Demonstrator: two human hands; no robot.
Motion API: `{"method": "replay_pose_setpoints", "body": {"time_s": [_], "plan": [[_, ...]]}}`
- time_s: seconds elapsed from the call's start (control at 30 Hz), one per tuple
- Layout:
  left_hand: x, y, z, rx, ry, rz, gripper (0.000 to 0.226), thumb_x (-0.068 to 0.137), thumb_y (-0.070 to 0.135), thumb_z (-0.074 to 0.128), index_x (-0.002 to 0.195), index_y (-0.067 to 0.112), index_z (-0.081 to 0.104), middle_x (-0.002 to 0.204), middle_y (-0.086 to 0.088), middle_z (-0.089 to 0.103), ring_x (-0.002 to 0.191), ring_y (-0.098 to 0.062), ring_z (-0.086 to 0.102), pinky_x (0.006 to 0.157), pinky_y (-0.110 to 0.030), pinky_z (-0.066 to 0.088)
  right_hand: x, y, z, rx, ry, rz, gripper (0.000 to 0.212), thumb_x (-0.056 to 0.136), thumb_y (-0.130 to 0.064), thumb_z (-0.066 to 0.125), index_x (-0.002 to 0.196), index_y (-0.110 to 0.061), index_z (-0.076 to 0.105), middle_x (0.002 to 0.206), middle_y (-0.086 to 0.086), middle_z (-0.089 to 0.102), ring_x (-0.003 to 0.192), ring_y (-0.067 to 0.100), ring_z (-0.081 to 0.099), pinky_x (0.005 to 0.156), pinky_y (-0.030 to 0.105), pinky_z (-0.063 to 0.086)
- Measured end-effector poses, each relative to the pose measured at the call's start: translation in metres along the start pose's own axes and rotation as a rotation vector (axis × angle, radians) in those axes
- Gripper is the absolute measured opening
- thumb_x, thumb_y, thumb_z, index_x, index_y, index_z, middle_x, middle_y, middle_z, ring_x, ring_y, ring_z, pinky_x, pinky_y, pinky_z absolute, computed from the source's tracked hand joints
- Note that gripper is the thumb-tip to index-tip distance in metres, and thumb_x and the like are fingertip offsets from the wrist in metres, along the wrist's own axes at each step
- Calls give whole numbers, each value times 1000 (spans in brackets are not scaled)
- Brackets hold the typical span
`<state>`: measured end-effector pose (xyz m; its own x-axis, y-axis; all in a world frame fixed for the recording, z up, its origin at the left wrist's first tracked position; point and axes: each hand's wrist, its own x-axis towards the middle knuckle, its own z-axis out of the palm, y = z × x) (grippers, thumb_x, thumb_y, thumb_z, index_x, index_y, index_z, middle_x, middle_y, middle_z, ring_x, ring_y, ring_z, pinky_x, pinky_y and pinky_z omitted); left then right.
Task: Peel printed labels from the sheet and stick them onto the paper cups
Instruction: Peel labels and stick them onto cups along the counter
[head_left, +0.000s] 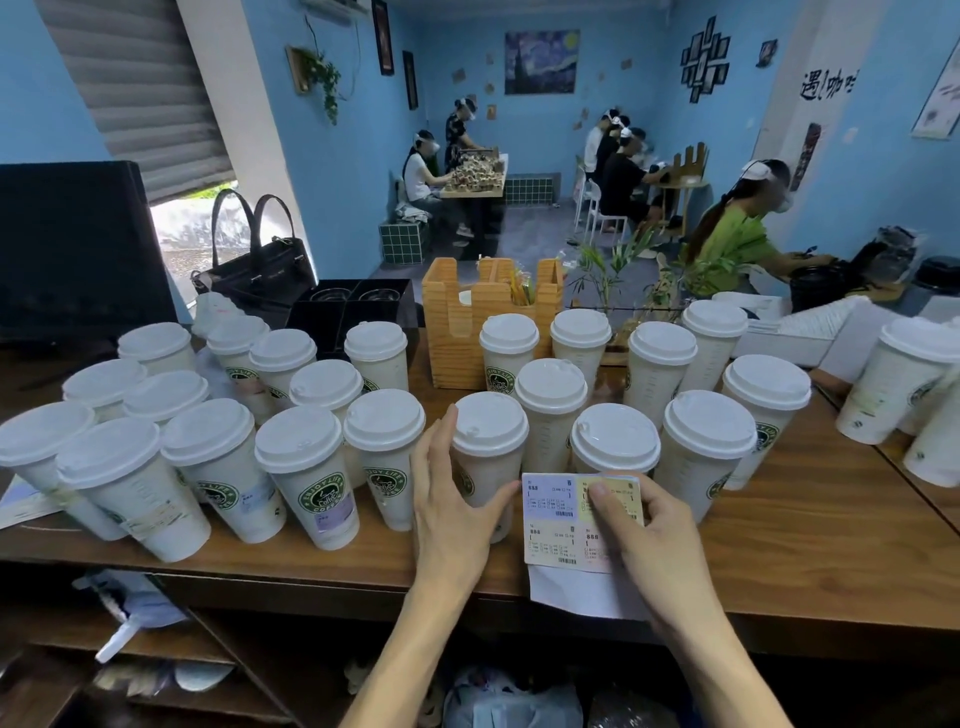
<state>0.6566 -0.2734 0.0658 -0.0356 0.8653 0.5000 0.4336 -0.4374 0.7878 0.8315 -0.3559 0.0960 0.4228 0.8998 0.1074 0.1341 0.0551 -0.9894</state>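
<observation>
A label sheet (558, 519) with purple, yellow and cream printed labels is held upright at the counter's front edge. My right hand (644, 530) pinches it, thumb on the yellow label at the top right. My left hand (452, 499) wraps the side of a lidded paper cup (488, 447) just left of the sheet, fingers along its wall. Several cups on the left, such as the one with a purple label (311, 478), carry stickers. Cups on the right (706, 447) show only the green logo.
The wooden counter (805, 545) is crowded with several lidded cups. Behind them stand a wooden holder (467, 322), a black box (353, 306), a handbag (260, 265) and a dark monitor (72, 249). People sit at tables further back. Shelves lie below the counter.
</observation>
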Motion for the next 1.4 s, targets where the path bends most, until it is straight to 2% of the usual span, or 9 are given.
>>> {"method": "replay_pose_setpoints", "body": {"time_s": [0.23,0.4,0.63,0.73,0.83,0.93,1.07,1.2,1.4], "plan": [[-1,4,-5,9,29,29,103,76,29,91,149,60,25,151,12,36,145,-13,40,118,-45,41,-2,-5,0,21,11,-4,14,100,-17,66,92,-21,77,87,-3,80,85,14,76,78,37,55],[-6,9,-10,-14,79,64,96,77,24,91,148,55,34,150,8,37,142,-10,41,117,-37,40,-4,-11,2,54,5,10,15,100,-16,65,91,-20,77,87,-1,80,86,16,76,78,39,56],[-2,34,-27,21,304,357,49,87,-1,76,132,10,63,132,-14,55,126,-14,52,109,-26,44,-5,-29,2,35,-19,-48,15,102,-18,64,94,-20,76,89,-5,80,85,10,75,75,31,56],[-2,56,-35,26,215,392,30,93,12,70,123,14,69,121,1,65,115,-9,57,103,-21,41,-10,-38,2,79,-26,-75,13,101,-15,64,96,-16,76,86,-6,80,79,2,72,68,17,52],[-1,74,-42,-123,-138,184,28,93,37,68,119,28,70,117,14,70,113,-8,63,97,-21,46,-15,-49,2,149,-64,-85,11,100,-13,65,97,-14,76,87,-1,80,76,4,71,66,17,53],[-1,85,-46,-371,-365,-56,15,94,27,74,109,25,74,101,13,75,94,-3,69,81,-18,51,-23,-60,3,233,-143,-81,12,99,-11,65,94,-14,75,83,2,78,74,8,70,67,20,55],[-3,95,-51,-524,-335,-157,13,89,9,75,93,22,74,84,12,75,78,0,68,70,-15,52,-28,-69,6,255,-195,-100,9,98,-10,66,100,-14,74,84,3,78,75,11,71,68,24,56],[-4,101,-61,-647,-300,-262,13,74,25,79,86,23,76,80,7,74,75,-4,68,66,-17,53,-30,-69,14,242,-120,-167,38,92,-9,76,120,-26,57,97,4,76,79,16,75,71,34,59],[-5,102,-73,-731,-316,-364,7,71,18,85,75,21,81,78,-1,75,73,-11,68,69,-20,54,-36,-63,18,-47,65,-506,46,81,-28,81,116,-46,56,128,-8,53,123,15,58,98,36,53]]}}
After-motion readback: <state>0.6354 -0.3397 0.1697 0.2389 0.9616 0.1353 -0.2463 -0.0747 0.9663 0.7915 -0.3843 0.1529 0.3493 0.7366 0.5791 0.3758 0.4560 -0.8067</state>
